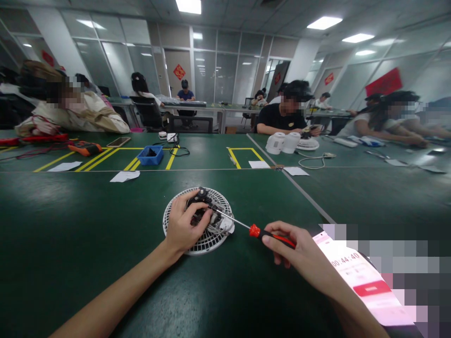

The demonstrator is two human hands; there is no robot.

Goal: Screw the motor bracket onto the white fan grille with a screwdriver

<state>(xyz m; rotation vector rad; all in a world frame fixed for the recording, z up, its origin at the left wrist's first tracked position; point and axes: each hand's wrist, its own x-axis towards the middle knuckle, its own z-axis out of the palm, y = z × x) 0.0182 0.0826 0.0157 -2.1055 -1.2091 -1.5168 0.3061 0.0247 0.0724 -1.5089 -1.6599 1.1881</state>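
A round white fan grille (207,245) lies on the green table (148,281) in front of me. On it sits a dark motor assembly (202,193) with wires and a white tag (227,226) at its right side. My left hand (185,224) rests over the grille, its thumb and fingers closed around the motor assembly. In my right hand (294,241) is a red-and-black screwdriver (254,230), held by the handle. Its shaft slants up and left, and the tip meets the assembly near my left thumb. What the tip touches is too small to make out.
A lit phone (366,281) showing a timer lies at the right. Farther off are a blue bin (150,155), an orange multimeter (85,148), paper slips (125,176) and white cylindrical parts (275,143). Co-workers (287,110) sit around the tables.
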